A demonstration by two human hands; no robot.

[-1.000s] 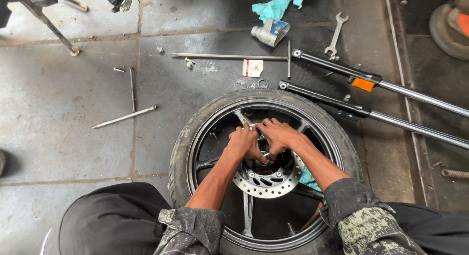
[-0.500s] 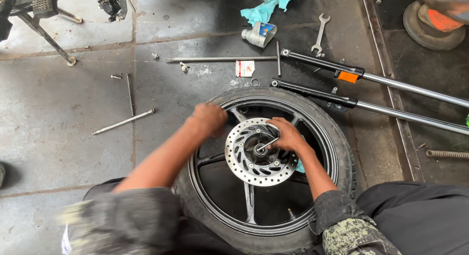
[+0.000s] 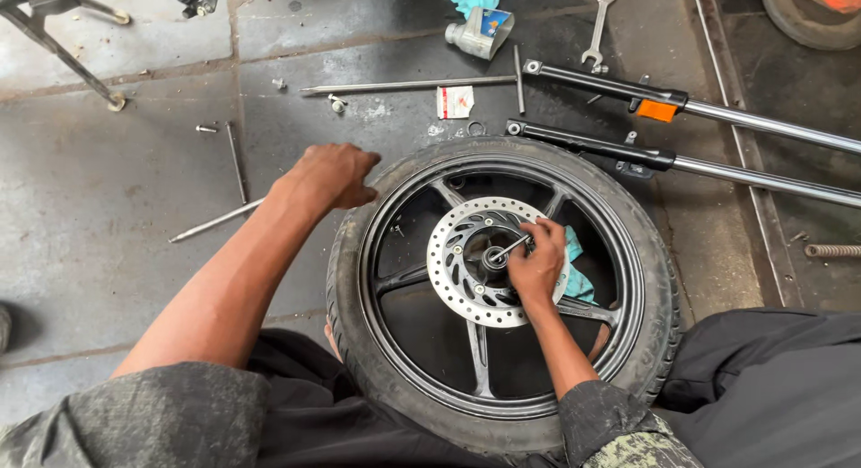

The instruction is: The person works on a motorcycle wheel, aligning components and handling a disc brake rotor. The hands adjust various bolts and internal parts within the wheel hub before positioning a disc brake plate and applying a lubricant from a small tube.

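Grey concrete floor (image 3: 108, 181), oil-stained and seamed, fills the view. One black wheel (image 3: 502, 289) lies flat on it before the person's knees, one drilled brake disc (image 3: 484, 262) at its hub. Two fork tubes (image 3: 717, 136) lie just beyond the tyre, well apart from three thin rods (image 3: 404, 85); one spanner (image 3: 599, 24) lies farther off. Left hand (image 3: 330, 175) hovers loosely curled over the tyre's edge, grasping nothing. Right hand (image 3: 538, 266) pinches a small tool (image 3: 511, 248) at the hub.
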